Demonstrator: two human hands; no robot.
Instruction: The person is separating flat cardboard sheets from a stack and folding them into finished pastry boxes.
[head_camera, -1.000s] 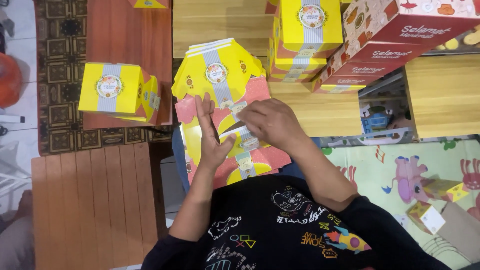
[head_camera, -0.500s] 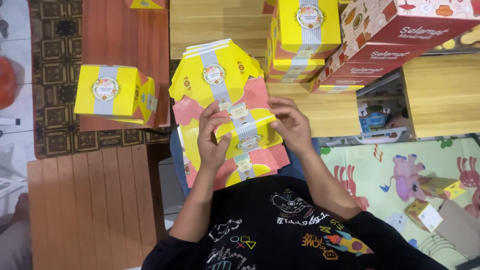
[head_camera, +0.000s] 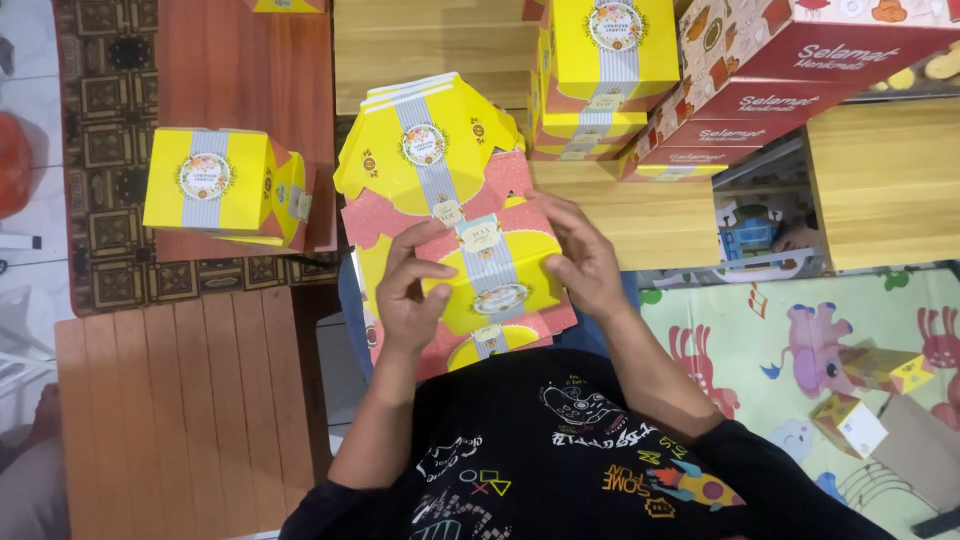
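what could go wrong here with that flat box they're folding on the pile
1. The yellow-and-pink flat cardboard box blank is held by the left hand and right hand only at its edges, so it may buckle or crease off its fold lines.
2. It lies over a loose pile of unfolded yellow blanks, which could slide or get bent.
3. The stack of folded yellow boxes beside it looks uneven and might topple if bumped.

The flat carton blank (head_camera: 490, 275) is printed cardboard, smooth with a slight sheen. The folded yellow box (head_camera: 222, 190) looks alike. The tabletop (head_camera: 440, 40) is matt, grained wood.
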